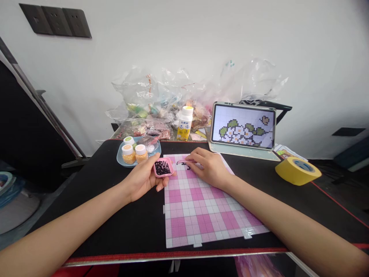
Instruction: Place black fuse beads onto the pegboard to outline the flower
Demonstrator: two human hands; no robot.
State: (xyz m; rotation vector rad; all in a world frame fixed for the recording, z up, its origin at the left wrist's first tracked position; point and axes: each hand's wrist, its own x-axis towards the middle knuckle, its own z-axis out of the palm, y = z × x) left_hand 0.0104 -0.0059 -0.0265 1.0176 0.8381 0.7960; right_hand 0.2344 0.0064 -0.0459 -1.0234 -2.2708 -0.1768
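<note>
My left hand grips a small pink tray by its left side. Black beads lie in it in rough rows. Over the upper part of a pink-and-white checked pegboard, my right hand pinches pink tweezers. Their tips point left, close to a few black beads set on the board. Whether the tips hold a bead is too small to tell. Behind the board, a tablet stands propped up, showing a gridded pattern of white flowers and green leaves.
A blue tray with small bead jars stands left of the board. Behind are a white-and-yellow bottle and clear plastic bags. A yellow tape roll lies at right on the black desk mat.
</note>
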